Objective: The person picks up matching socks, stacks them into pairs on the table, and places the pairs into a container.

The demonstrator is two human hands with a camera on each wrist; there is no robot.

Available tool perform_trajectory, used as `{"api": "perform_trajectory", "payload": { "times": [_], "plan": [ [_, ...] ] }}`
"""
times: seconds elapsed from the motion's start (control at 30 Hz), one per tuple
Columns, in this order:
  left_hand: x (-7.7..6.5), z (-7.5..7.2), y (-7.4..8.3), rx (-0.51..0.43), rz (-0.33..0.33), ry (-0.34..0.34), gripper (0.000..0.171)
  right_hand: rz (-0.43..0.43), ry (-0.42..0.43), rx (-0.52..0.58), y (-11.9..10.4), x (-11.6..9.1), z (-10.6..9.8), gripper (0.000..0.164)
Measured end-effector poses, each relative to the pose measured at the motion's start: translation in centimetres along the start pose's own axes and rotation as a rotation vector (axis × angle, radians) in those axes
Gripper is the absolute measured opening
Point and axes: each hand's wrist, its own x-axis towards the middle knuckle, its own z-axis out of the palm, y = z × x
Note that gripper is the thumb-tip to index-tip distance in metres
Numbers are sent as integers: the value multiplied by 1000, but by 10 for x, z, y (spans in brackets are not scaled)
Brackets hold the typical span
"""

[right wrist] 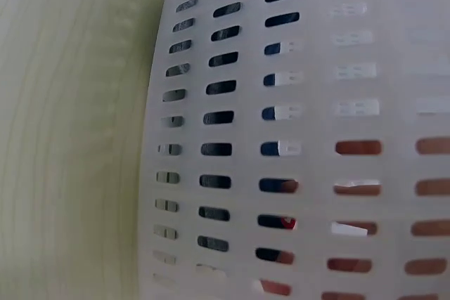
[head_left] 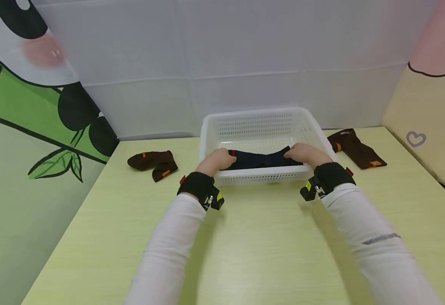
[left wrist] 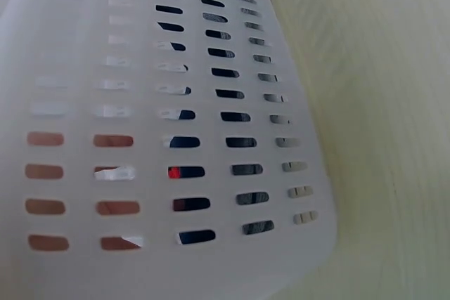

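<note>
Left of the white slotted plastic basket [head_left: 264, 174]: brown sock [head_left: 151, 160], bent, orange patches, on the pale wooden table [head_left: 258, 237]. Over the basket's front-left rim: left hand [head_left: 220, 160], fingers nearly closed, pinching the left end of a dark navy cloth [head_left: 258, 160]. Cloth inside the basket, along its front wall, sagging mid-span; red mark at left end. Over the basket's front-right: right hand [head_left: 304, 153], fingers nearly closed, pinching the other end. Right of the basket: second brown sock [head_left: 360, 151], orange patches, lying flat.
</note>
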Motion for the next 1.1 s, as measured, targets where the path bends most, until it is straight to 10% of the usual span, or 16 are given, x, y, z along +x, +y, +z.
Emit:
{"api": "perform_trajectory", "payload": {
  "times": [0.23,0.57,0.8,1.1],
  "plan": [
    [-56,-27,24,-39,36,-9,57,5,68,-46,-3,-4,-1,51],
    [-131,-52,52,-265,169,378,36,-85,398,-1,-1,-15,0,38],
    [-159,-47,50,-326,324,687,26,-172,648,102,4,-39,6,30],
    [-182,-28,37,-536,465,828,17,-395,850,166,14,-59,33,20]
  ]
}}
